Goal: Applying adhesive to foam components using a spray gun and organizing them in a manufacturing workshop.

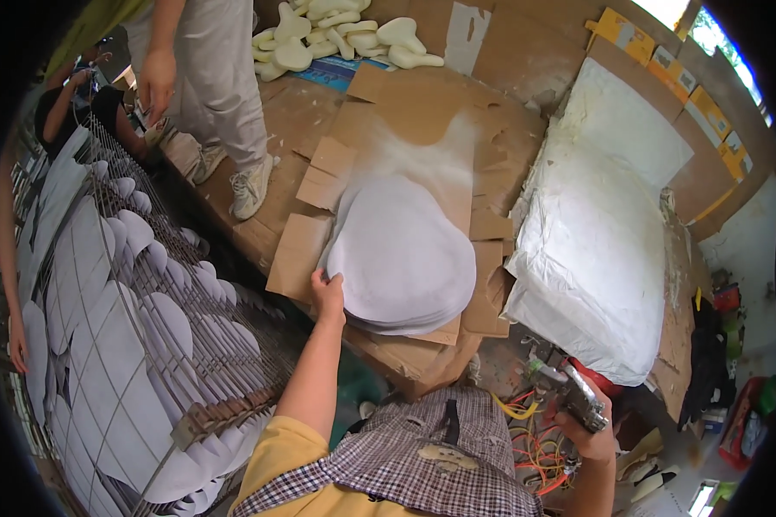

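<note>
1. Far left, a wire mesh rack [147, 284] is sitting there loaded with flat white rounded cutouts [95, 345], and another person's hand [17, 345] is hanging by its outer edge.
2. Up top, a person in pale trousers and white sneakers [252, 185] is standing on the brown cardboard sheets [422, 103] covering the workbench.
3. Your left hand [328, 297] is reaching forward, fingers curling onto the near-left edge of the stack of white pear-shaped flat pieces [401, 258], which is lying mid-bench on the cardboard, white dust fanning out behind it.
4. Just right of that stack, a bulky white plastic-wrapped bundle [599, 250] is lying along the bench.
5. Down at lower right, your right hand [591, 426] is closing tight around a metal spray gun [573, 392], holding it low, well apart from the stack.
</note>
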